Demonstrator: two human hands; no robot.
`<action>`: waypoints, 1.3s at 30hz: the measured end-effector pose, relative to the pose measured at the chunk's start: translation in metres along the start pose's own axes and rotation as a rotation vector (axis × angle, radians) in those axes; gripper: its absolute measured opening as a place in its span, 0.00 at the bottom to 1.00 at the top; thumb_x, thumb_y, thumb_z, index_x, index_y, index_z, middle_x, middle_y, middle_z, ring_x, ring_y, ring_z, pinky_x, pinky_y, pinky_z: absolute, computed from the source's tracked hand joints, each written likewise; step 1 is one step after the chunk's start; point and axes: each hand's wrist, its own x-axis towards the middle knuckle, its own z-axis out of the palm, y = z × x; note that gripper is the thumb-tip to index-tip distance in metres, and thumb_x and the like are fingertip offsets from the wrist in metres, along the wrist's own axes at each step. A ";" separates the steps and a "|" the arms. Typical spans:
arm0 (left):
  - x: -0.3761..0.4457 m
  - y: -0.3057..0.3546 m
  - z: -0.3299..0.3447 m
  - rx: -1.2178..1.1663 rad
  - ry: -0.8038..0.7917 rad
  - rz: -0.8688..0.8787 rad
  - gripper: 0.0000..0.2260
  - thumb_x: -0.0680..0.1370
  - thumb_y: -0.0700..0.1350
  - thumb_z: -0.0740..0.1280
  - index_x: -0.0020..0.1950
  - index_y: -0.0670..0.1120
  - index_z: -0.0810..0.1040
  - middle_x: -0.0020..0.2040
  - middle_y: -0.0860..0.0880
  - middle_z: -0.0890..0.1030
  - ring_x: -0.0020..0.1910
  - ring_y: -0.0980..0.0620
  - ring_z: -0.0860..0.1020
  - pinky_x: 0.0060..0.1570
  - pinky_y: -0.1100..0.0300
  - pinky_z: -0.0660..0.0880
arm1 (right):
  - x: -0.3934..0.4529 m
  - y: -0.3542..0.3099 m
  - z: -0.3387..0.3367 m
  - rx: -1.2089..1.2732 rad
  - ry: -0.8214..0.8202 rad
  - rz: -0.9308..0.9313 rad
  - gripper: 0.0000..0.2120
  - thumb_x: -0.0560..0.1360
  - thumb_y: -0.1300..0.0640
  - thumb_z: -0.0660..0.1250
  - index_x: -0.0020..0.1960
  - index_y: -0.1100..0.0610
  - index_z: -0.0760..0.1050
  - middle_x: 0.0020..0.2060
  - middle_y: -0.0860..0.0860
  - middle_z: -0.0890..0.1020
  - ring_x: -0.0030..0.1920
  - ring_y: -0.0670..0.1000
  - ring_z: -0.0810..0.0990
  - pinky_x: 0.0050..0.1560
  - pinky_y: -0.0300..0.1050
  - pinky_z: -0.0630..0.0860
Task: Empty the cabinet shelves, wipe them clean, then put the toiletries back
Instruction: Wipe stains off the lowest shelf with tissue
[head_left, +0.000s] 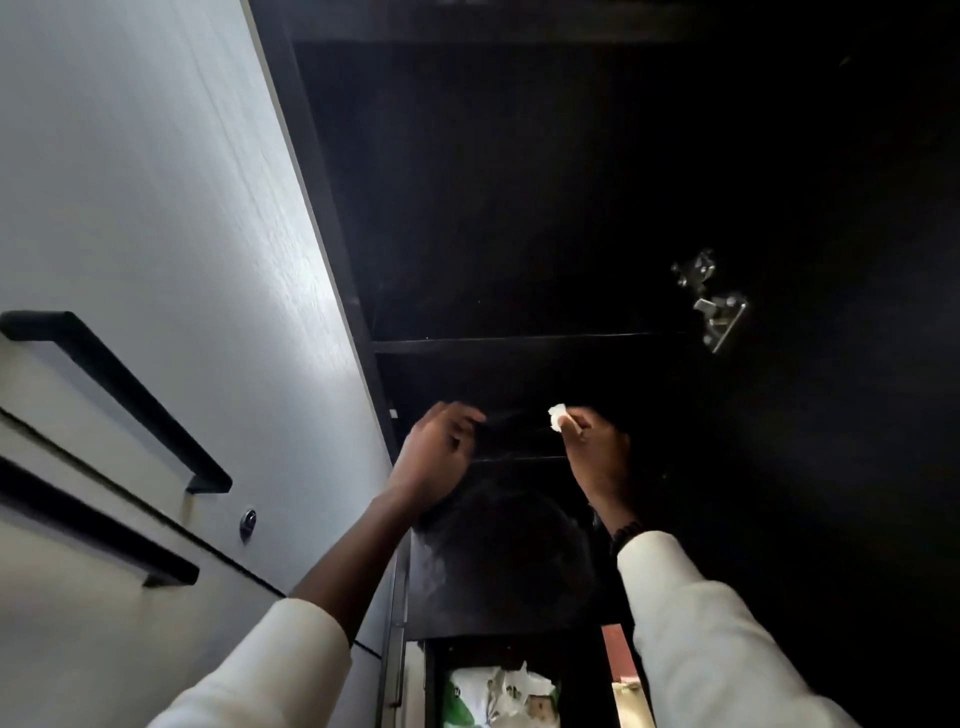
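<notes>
The open cabinet is black inside and very dark; one shelf edge (509, 341) runs across the middle and a lower shelf edge (519, 458) lies between my hands. No toiletries show on these shelves. My right hand (597, 452) pinches a small white wad of tissue (557, 415) and holds it over the lower shelf. My left hand (439, 449) reaches in at the shelf's left end, fingers curled around something dark that I cannot make out.
A white cabinet door (171, 249) with black bar handles (119, 395) fills the left. A metal hinge (714, 301) sits on the dark right side. Below, an open compartment holds crumpled white and green packaging (498, 696).
</notes>
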 end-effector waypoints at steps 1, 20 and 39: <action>-0.005 -0.007 0.007 -0.008 -0.015 -0.047 0.14 0.76 0.38 0.63 0.53 0.56 0.80 0.47 0.55 0.77 0.44 0.60 0.78 0.50 0.57 0.78 | 0.003 0.007 0.002 -0.037 0.026 0.021 0.09 0.78 0.53 0.67 0.57 0.50 0.81 0.46 0.50 0.86 0.47 0.53 0.84 0.48 0.50 0.81; -0.024 -0.084 0.056 -0.052 0.300 -0.307 0.14 0.76 0.33 0.64 0.56 0.49 0.79 0.51 0.54 0.79 0.46 0.61 0.77 0.45 0.72 0.72 | -0.006 -0.001 0.130 -0.469 -0.139 -0.091 0.28 0.77 0.52 0.53 0.71 0.66 0.68 0.71 0.69 0.65 0.72 0.66 0.64 0.74 0.58 0.58; -0.036 -0.082 0.050 -0.074 0.311 -0.340 0.11 0.77 0.36 0.65 0.52 0.51 0.80 0.48 0.54 0.80 0.44 0.57 0.78 0.42 0.61 0.75 | -0.034 0.012 0.113 -0.272 -0.475 -0.533 0.25 0.80 0.51 0.49 0.75 0.54 0.66 0.74 0.48 0.68 0.75 0.48 0.63 0.75 0.50 0.57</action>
